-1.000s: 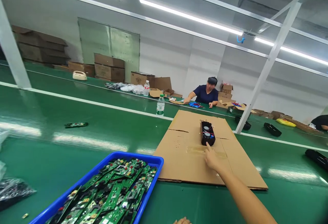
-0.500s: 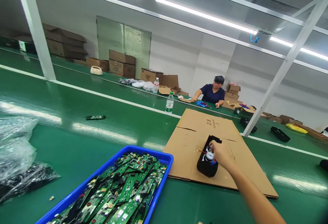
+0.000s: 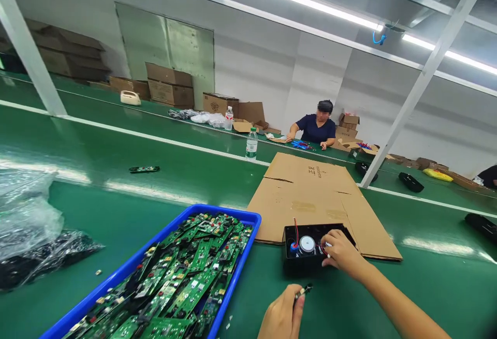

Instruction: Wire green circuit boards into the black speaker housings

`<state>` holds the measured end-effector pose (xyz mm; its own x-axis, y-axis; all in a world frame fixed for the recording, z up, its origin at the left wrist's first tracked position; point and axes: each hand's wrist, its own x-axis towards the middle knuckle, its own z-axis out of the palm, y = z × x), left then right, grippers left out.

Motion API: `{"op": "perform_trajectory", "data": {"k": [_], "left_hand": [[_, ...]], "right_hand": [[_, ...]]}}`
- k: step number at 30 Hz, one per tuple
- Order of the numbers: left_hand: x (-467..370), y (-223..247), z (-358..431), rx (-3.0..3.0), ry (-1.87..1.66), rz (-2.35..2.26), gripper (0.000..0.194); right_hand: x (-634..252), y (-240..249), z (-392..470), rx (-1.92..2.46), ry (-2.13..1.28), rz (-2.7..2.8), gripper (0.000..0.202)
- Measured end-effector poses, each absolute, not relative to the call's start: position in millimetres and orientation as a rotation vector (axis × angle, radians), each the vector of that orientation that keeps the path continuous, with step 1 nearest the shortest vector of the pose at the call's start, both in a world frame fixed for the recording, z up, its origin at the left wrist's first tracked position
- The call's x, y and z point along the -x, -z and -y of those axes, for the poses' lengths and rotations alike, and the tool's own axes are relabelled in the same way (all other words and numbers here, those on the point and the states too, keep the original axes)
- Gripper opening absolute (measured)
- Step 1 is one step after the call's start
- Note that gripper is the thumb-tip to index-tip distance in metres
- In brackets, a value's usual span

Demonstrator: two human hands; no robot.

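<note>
A small dark metal-tipped tool [image 3: 304, 291] is pinched in the left hand [image 3: 282, 317]. A black plastic speaker housing [image 3: 310, 248], set on the green counter [image 3: 349, 297] against flattened brown cardboard [image 3: 310, 189], is gripped by the right hand [image 3: 341, 253].

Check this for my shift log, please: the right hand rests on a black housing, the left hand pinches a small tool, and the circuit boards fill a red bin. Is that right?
Not quite. In the head view the bin of circuit boards is blue, not red. The right hand does rest on the black housing, and the left hand pinches a small tool.
</note>
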<state>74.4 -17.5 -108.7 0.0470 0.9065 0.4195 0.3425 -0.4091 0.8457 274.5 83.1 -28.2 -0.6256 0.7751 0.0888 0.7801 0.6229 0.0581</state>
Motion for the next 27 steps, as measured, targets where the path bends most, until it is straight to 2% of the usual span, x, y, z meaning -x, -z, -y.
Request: {"op": "perform_trajectory", "data": {"k": [7, 13, 16, 19, 24, 27], "left_hand": [[-64.4, 73.7, 23.7, -1.451, -1.319, -1.120, 0.045], [-59.0, 42.0, 1.8, -1.188, -1.104, -1.035, 0.044], [-57.8, 29.1, -6.0, -1.085, -1.013, -0.973, 0.041], [-58.2, 24.7, -6.5, -1.000, -1.012, -0.919, 0.043], [-59.3, 35.4, -4.0, -0.888, -1.081, -0.867, 0.056], [-54.4, 39.0, -3.5, -0.822, -1.166, -0.869, 0.053]], "right_hand": [[-282.9, 49.1, 14.6, 1.395, 0.133, 2.683, 0.011], [-284.0, 50.2, 32.6, 1.494, 0.059, 2.592, 0.019], [-276.4, 27.5, 26.4, 1.510, -0.307, 2.428, 0.026], [-253.2, 9.8, 11.1, 1.456, -0.762, 1.939, 0.022], [-207.5, 16.2, -18.3, 1.301, -0.857, 1.638, 0.036], [-195.8, 25.2, -22.3, 1.254, -0.846, 1.567, 0.041]]}}
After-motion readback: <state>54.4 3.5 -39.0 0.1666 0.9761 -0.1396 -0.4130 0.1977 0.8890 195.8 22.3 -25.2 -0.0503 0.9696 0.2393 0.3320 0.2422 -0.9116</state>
